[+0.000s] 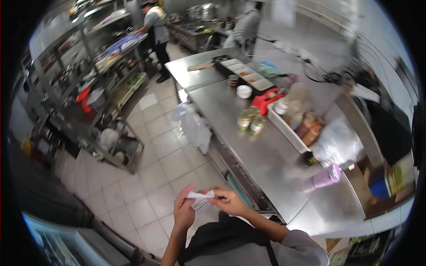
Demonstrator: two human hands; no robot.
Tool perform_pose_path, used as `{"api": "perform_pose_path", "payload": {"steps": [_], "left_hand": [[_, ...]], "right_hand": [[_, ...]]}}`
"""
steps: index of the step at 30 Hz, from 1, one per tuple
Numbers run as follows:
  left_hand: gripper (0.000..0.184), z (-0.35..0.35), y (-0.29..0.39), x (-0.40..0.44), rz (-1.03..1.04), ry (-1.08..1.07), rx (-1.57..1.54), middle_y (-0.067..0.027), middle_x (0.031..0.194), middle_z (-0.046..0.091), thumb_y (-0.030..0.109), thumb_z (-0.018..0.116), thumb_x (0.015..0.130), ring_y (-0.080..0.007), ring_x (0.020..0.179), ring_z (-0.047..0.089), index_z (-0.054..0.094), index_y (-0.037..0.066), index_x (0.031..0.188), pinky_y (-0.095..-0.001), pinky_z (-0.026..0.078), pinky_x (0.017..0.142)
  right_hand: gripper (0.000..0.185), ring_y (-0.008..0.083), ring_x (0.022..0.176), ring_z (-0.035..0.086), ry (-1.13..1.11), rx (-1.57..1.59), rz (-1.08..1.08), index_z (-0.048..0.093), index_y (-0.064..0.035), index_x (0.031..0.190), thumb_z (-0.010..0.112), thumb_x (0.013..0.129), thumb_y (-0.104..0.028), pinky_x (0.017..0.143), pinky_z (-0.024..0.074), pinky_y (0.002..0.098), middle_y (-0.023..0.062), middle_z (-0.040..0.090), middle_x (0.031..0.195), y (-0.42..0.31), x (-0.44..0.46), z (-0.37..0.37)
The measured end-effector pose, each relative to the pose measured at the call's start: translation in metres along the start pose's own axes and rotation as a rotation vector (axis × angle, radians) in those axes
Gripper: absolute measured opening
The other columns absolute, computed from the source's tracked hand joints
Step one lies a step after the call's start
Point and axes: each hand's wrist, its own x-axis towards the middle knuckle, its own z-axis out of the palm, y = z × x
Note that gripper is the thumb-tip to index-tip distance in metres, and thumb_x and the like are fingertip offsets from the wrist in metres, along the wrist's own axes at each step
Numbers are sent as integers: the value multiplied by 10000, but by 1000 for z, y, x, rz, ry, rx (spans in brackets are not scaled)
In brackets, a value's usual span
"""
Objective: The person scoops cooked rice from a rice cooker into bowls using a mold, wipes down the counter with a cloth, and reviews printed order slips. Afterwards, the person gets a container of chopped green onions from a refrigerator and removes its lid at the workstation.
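A small white paper slip with printed lines is held up in front of my dark apron, over the tiled floor. My left hand pinches its left edge. At its upper right corner my right hand grips it between thumb and fingers. The top of the slip looks folded or curled. What is printed on it is too small and blurred to read. Both hands are beside the steel counter, apart from its edge.
Several glass bottles, a white basket of bottles, a purple tumbler and a tray of white containers stand on the counter. A plastic bag hangs at its edge. Shelving lines the left. A person stands farther back.
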Motion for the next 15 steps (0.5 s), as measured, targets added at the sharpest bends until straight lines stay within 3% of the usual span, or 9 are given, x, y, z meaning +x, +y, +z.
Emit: {"api": "perform_pose_path", "payload": {"steps": [4,7,8,10,11,14,15], "left_hand": [[627,-1,50,45,195,210,203,-187,1231,441,-80,372,753,-266,1136,447,256,68,1351,-371,394,913],[548,-33,68,88,385,349,235,-166,1257,426,-4,404,843,-219,1110,462,241,94,1357,-343,418,885],[524,-52,73,98,348,397,223,-164,1257,426,41,408,866,-207,1107,463,234,94,1358,-333,415,887],[490,-92,94,120,329,509,184,-159,1257,427,130,414,911,-183,1100,466,220,93,1360,-311,410,891],[403,-97,110,127,366,639,88,-141,967,590,262,380,938,-145,854,579,353,46,1278,-255,467,733],[469,-132,140,120,424,837,68,-22,511,494,378,281,947,-86,440,457,502,-13,1080,-206,379,459],[526,-142,147,115,474,948,43,6,461,406,426,249,937,-79,398,364,522,-17,1018,-210,313,425]], "right_hand": [[208,131,848,561,-108,-111,-136,610,-5,995,549,799,31,718,436,228,92,600,943,20,82,4],[245,120,840,554,-60,-20,89,602,-1,1026,520,801,52,721,433,223,86,599,951,49,145,7],[253,119,840,552,-41,-39,129,597,4,1036,507,805,55,721,432,223,86,599,956,62,168,5],[259,114,779,536,-9,-218,14,599,-19,1047,523,803,23,683,431,224,80,594,911,82,223,-2],[252,116,782,535,-9,-263,-43,595,-6,1045,515,807,21,681,427,225,85,590,917,87,251,-6],[233,129,778,529,-122,-337,-17,583,29,1038,502,820,6,678,421,238,98,581,893,87,328,-18],[236,136,765,528,-174,-356,-27,580,28,1046,498,827,-2,678,423,247,103,575,878,93,352,-19]]}}
